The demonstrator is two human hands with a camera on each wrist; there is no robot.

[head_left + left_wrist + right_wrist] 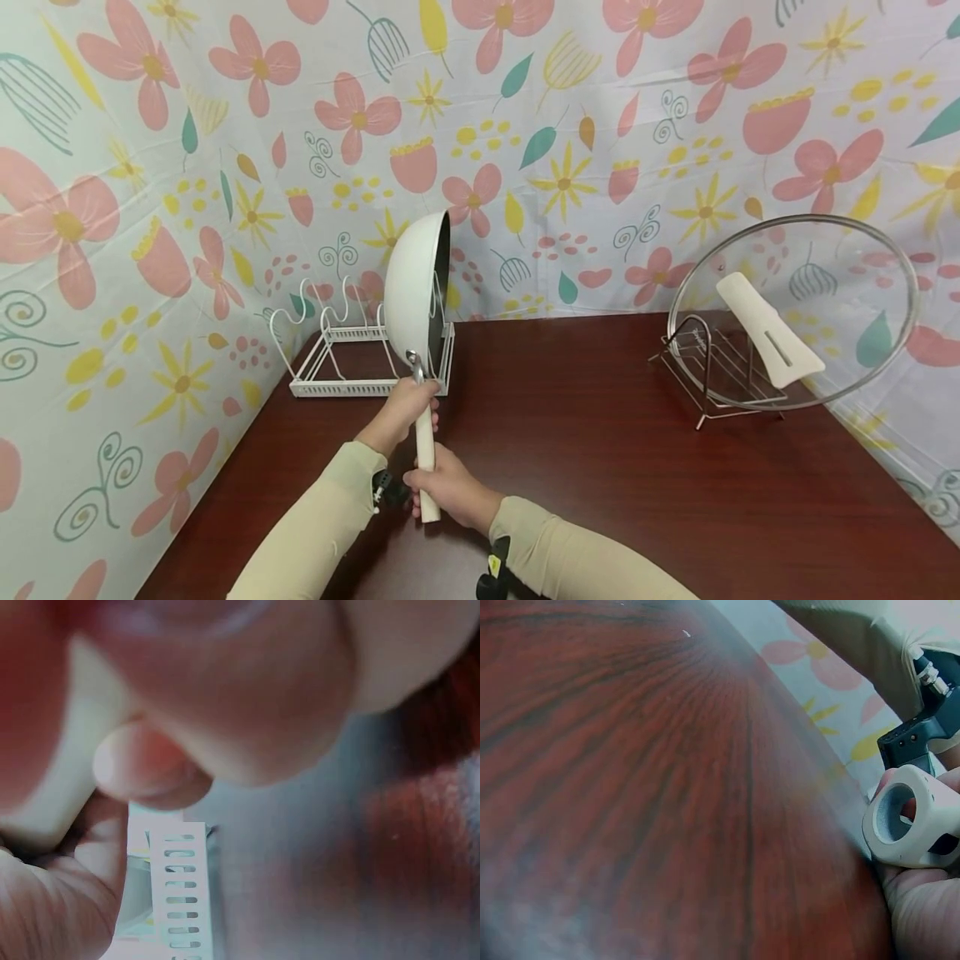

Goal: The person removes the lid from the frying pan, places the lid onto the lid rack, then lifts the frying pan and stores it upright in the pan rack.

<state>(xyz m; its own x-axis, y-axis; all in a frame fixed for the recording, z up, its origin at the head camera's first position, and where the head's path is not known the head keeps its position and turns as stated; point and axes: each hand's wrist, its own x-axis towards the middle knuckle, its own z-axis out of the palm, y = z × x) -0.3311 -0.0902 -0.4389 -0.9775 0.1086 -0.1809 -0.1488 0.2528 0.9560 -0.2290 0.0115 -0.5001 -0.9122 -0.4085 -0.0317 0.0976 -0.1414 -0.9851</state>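
Observation:
A white frying pan (408,292) with a dark inside stands on its edge at the right end of a white wire rack (322,387), its inside facing right. Its pale handle (425,442) points toward me. My left hand (405,408) grips the handle near the pan body, thumb along the top. Farther back along the handle, my right hand (453,487) holds it close to its end. In the right wrist view the hollow handle end (904,814) shows beside the right hand's fingers. The left wrist view has the left fingers (247,697) curled at the handle, close up and blurred.
A large glass lid (862,300) with a cream handle leans upright in a dark wire stand (705,375) at the right. The dark red wooden table (562,442) meets a flower-patterned cloth (555,167) at the back and left. Upright wire loops fill the white rack's left side.

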